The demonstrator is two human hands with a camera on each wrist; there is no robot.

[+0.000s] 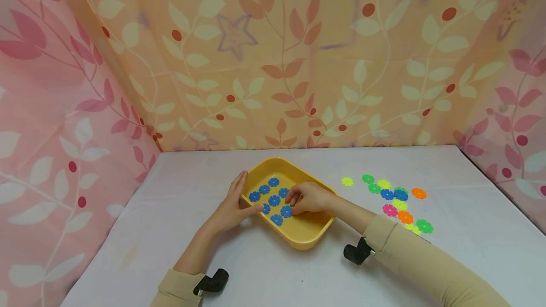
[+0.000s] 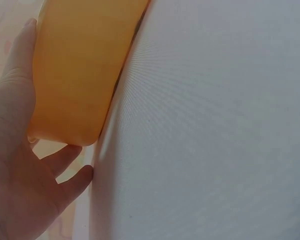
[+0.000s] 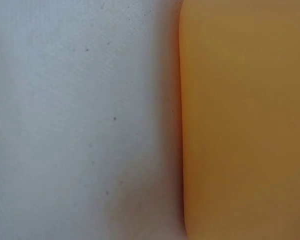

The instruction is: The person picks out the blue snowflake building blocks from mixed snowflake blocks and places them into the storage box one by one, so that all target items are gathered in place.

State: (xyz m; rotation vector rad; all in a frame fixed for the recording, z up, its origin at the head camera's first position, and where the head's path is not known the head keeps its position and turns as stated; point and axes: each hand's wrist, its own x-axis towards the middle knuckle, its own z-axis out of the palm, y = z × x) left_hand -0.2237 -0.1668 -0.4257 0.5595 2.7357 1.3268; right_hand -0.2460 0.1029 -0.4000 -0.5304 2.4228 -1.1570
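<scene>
A yellow plastic basket (image 1: 315, 229) stands at an angle on the table, with several blue notched plastic discs (image 1: 274, 201) spread over its floor. My left hand (image 1: 230, 210) grips its left end, thumb over the rim and fingers along the outside. In the left wrist view that hand (image 2: 27, 165) wraps around the end of the basket (image 2: 85, 65). My right hand (image 1: 311, 198) reaches inside over the right rim, fingers curled, fingertips pinching at the edge of one blue disc (image 1: 286, 211). The right wrist view has only the basket's outer wall (image 3: 245, 120), with the fingers out of sight.
Right of the basket lies a loose group of notched discs: green (image 1: 424, 226), orange (image 1: 419, 194), pink (image 1: 390, 210), yellow (image 1: 347, 182) and blue (image 1: 400, 195). Some overlap. A white cloth (image 1: 170, 240) covers the table; patterned curtains (image 1: 273, 60) stand behind and beside it.
</scene>
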